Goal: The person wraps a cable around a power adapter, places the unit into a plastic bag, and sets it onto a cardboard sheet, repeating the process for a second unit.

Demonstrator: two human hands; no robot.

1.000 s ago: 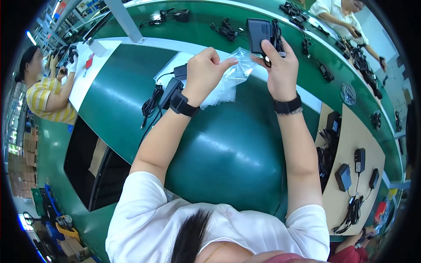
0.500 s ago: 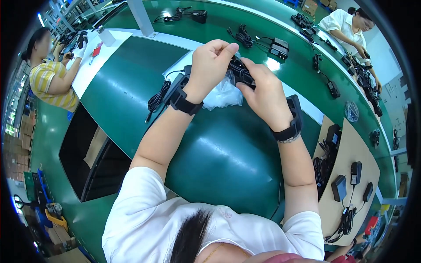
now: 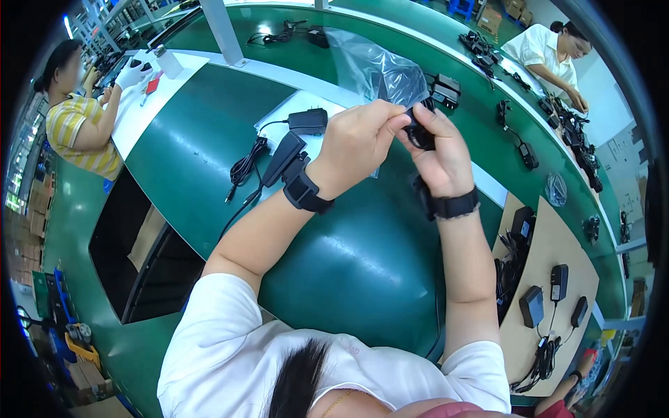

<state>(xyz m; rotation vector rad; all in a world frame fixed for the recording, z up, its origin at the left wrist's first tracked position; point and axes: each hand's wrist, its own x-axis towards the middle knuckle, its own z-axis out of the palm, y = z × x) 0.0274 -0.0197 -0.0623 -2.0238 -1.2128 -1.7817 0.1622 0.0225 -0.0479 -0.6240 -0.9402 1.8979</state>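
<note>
A clear plastic bag (image 3: 376,66) stands up above both hands, raised over the green belt (image 3: 334,258). My left hand (image 3: 359,143) pinches the bag's lower edge with its fingers closed. My right hand (image 3: 439,150) grips a black power adapter (image 3: 420,132) at the bag's mouth, right against the left hand's fingertips. How far the adapter is inside the bag I cannot tell. Both wrists wear black bands. Under my left forearm lie two more black adapters (image 3: 308,120) with a coiled cable (image 3: 244,167) on a white sheet (image 3: 279,122).
A tan board (image 3: 550,244) at the right holds several black adapters and cables. More adapters lie along the far belt (image 3: 519,150). One person in a striped yellow top (image 3: 77,132) sits at the left, another in white (image 3: 547,49) works at the far right. A dark opening (image 3: 139,251) lies lower left.
Both hands rose and drew closer to the camera. The bag, crumpled low near the table before, now stands up above the hands, and the adapter has come to its mouth.
</note>
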